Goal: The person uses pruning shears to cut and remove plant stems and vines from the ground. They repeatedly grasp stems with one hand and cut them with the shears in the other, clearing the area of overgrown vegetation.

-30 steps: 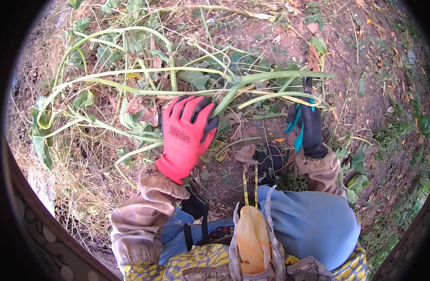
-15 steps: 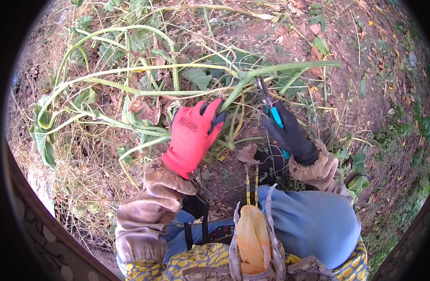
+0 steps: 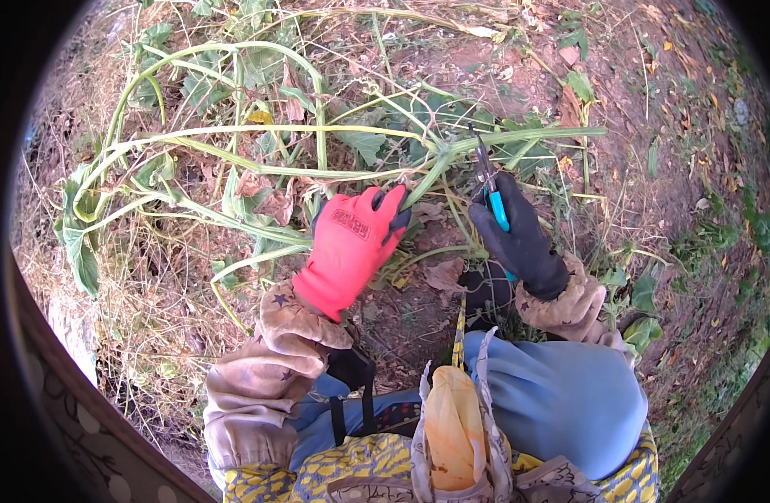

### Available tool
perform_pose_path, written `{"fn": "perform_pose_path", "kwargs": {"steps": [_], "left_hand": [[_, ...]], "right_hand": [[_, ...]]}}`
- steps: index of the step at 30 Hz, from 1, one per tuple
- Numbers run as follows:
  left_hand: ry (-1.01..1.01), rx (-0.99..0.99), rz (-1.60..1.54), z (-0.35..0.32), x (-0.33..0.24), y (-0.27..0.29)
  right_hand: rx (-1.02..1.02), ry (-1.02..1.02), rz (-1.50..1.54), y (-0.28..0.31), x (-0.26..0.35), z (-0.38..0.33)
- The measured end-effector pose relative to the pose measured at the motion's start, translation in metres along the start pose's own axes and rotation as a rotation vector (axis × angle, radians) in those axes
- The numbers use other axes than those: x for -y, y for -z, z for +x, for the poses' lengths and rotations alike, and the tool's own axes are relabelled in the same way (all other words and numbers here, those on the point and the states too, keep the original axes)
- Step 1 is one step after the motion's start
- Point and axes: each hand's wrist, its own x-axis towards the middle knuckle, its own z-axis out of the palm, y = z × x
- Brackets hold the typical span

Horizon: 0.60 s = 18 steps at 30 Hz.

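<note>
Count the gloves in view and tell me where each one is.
2. A red glove is on the left hand, at a green stem; a black glove is on the right hand, holding teal-handled shears. No others show.

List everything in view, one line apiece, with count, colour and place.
Forked, ribbed vine stem: one, green, across upper centre
Long arching stalks: several, pale green, upper left
Broad limp leaves: many, green, mostly left and top
Crumpled dry leaves: several, brown, scattered
Thin dry straw: uncounted, tan, left
Bare soil: one stretch, reddish-brown, mainly right
Metal pruning shears with plastic-looking handles: one, teal handles, right of centre
Folded cloth: one, pale orange, bottom centre
Fabric trousers: one pair, blue, bottom
Loose star-patterned sleeves: two, tan, both forearms
Gloved left grip: one, red and black, centre, around the stem
Gloved right grip: one, black, right of centre, holding the shears
</note>
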Motion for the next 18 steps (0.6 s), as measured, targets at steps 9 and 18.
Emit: {"fn": "perform_pose_path", "kwargs": {"steps": [9,18], "left_hand": [[0.075,-0.048,-0.015,0.001,-0.001,0.0],[0.076,-0.01,-0.038,0.003,-0.002,-0.002]], "right_hand": [[-0.092,-0.324,0.456,-0.005,-0.016,-0.007],[0.237,-0.137,-0.1,-0.002,-0.018,-0.012]]}}
